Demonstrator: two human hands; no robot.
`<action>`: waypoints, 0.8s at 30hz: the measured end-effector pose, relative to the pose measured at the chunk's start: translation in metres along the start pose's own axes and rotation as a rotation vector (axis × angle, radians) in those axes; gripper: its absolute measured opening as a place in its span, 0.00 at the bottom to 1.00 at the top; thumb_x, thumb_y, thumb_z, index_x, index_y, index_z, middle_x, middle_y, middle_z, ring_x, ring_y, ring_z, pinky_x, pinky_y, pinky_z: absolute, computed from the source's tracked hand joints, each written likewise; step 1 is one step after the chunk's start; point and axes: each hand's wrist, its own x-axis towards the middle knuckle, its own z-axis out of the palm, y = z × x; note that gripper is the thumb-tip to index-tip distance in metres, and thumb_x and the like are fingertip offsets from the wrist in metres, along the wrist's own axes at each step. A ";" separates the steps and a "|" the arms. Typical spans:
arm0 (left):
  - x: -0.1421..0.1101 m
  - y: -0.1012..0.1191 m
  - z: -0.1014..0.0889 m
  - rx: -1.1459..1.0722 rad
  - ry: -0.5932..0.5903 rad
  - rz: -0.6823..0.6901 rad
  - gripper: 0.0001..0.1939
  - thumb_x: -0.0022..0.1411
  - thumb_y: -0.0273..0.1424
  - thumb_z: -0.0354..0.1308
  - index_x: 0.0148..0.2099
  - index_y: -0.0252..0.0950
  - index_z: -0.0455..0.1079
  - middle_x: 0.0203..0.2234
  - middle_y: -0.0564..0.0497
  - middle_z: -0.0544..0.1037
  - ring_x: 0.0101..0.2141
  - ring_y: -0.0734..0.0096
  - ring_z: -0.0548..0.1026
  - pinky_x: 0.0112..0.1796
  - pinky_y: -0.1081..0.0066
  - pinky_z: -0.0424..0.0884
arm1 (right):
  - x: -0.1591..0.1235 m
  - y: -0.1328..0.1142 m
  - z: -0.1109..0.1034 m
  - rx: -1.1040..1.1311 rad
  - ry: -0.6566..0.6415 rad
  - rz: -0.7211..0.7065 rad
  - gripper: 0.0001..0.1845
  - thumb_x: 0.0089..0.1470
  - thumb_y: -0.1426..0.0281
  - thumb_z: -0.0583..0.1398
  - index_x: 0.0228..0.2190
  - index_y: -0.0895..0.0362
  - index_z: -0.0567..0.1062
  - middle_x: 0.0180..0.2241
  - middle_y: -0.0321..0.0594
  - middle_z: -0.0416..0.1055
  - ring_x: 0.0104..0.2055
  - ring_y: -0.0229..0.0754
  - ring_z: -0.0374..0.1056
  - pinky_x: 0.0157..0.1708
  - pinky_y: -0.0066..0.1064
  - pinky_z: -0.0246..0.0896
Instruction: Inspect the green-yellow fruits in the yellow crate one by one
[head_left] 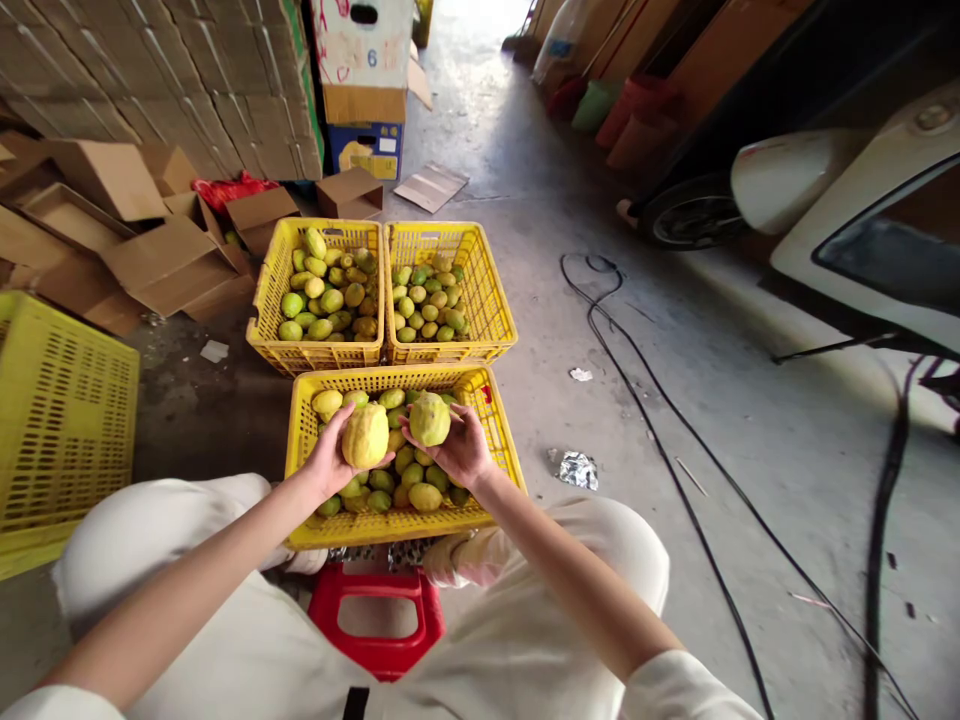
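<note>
My left hand (pixel 330 455) is closed around a large, ribbed yellow citrus-like fruit (pixel 365 436). In my right hand (pixel 459 447) sits a rounder yellow-green citrus-like fruit (pixel 430 419), its top facing me. Both are held side by side, a little apart, above the near yellow plastic crate (pixel 504 425). Loose green and yellow fruits (pixel 425 497) cover the bottom of that crate, partly hidden by my hands. Two more yellow crates stand right behind it: the left crate (pixel 264 285) holds many mixed fruits, and the right crate (pixel 491 290) has smaller-looking green ones.
A red plastic stool (pixel 431 610) shows between my legs. Another yellow crate (pixel 67 440) stands at left, near open cardboard boxes (pixel 172 260). Black cables (pixel 652 380) and crumpled foil (pixel 577 470) lie on the floor at right, by a white scooter (pixel 862 230).
</note>
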 end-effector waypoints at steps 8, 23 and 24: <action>-0.004 -0.002 0.000 -0.006 -0.062 0.035 0.14 0.72 0.35 0.53 0.44 0.31 0.76 0.29 0.40 0.82 0.34 0.56 0.84 0.45 0.52 0.83 | 0.000 0.003 0.005 -0.005 -0.021 -0.012 0.15 0.60 0.66 0.63 0.49 0.53 0.73 0.42 0.41 0.82 0.51 0.50 0.79 0.50 0.46 0.79; 0.002 -0.001 -0.001 -0.128 0.022 0.074 0.17 0.74 0.37 0.52 0.56 0.36 0.74 0.30 0.47 0.83 0.27 0.65 0.81 0.33 0.67 0.82 | 0.000 -0.002 0.003 0.119 0.058 0.018 0.17 0.67 0.58 0.55 0.45 0.57 0.75 0.40 0.46 0.82 0.40 0.49 0.80 0.40 0.42 0.81; 0.002 -0.001 -0.002 -0.134 0.012 0.057 0.19 0.75 0.38 0.49 0.58 0.35 0.74 0.31 0.46 0.83 0.27 0.64 0.81 0.32 0.67 0.82 | 0.000 -0.001 0.003 0.126 0.039 0.014 0.18 0.67 0.59 0.54 0.46 0.58 0.75 0.42 0.48 0.82 0.41 0.51 0.80 0.42 0.46 0.81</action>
